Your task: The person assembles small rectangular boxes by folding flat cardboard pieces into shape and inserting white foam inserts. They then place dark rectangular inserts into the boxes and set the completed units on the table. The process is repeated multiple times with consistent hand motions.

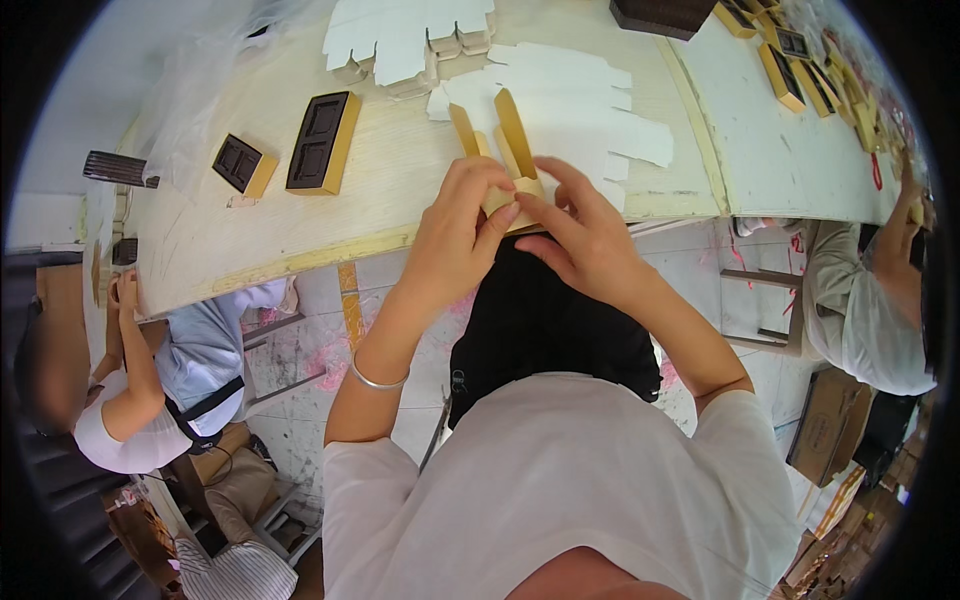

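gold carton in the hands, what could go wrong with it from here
1. The gold carton is at the near edge of the table; if the left hand and right hand lost hold, it might drop off.
2. Its two tall flaps stick up, so a careless press could crease them.
3. White card pieces lie just beyond it, so a nudge might shift them.

readable text: none | cardboard box (832,424): faint print, illegible | black trousers (555,315): small pale mark, illegible

Left hand (455,218) and right hand (592,235) hold a golden carton (514,140), flaps raised.
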`<state>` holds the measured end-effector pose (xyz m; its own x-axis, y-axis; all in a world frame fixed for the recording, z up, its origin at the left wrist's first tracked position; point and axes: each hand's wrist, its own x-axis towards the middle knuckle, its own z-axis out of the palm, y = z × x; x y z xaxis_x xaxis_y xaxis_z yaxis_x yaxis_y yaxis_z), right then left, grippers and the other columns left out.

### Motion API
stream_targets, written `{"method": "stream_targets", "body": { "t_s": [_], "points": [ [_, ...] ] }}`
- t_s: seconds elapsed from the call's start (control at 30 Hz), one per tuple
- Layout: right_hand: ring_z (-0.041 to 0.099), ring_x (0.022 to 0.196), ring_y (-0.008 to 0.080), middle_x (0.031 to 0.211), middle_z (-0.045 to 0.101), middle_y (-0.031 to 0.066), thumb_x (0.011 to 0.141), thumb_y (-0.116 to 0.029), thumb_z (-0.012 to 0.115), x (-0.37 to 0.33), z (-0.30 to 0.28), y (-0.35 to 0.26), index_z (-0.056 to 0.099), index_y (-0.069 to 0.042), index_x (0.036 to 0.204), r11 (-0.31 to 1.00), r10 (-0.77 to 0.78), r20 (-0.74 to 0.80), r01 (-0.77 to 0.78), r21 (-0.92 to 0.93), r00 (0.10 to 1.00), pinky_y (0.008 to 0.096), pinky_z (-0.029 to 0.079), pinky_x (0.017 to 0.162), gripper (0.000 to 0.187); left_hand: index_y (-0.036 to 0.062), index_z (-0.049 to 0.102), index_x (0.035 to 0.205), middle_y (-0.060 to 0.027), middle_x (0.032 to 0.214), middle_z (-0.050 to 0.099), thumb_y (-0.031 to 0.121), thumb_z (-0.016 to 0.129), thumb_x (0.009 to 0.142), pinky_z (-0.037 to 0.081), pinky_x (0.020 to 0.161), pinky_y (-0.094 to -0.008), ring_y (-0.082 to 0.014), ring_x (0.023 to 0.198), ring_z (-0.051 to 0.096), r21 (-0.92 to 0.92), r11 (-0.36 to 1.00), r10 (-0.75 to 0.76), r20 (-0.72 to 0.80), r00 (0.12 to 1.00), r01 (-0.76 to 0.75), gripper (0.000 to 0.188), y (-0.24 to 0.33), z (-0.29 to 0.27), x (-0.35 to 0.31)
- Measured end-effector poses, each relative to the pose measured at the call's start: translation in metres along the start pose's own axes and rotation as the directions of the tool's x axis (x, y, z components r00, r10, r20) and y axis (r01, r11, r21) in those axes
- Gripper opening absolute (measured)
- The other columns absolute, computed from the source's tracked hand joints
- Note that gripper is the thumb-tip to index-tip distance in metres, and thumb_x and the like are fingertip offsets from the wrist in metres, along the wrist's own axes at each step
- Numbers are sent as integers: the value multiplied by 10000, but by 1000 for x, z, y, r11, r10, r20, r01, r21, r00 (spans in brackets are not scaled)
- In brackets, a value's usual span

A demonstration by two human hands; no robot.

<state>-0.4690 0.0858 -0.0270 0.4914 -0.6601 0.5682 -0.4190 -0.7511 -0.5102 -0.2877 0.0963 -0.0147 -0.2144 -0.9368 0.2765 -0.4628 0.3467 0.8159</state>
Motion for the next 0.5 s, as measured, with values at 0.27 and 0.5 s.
{"method": "stream_targets", "body": {
  "t_s": [0.27,0.5],
  "points": [
    [558,804,251,853,538,59,714,-90,672,14,-6,3,585,-50,851,965,-2,326,88,-249,945,342,427,682,168,-15,610,847,-106,844,578,9,681,782,456,560,-283,-225,608,558,226,964,157,-54,986,-141,99,-3,12,-16],
    [561,914,298,1100,577,121,739,-79,688,30,-35,20,640,-54,918,976,-13,377,-70,206,926,411,446,752,187,28,601,817,-100,847,565,137,739,729,448,678,-355,-284,815,555,215,973,25,284,959,-89,196,11,-33,7]
  ]
}}
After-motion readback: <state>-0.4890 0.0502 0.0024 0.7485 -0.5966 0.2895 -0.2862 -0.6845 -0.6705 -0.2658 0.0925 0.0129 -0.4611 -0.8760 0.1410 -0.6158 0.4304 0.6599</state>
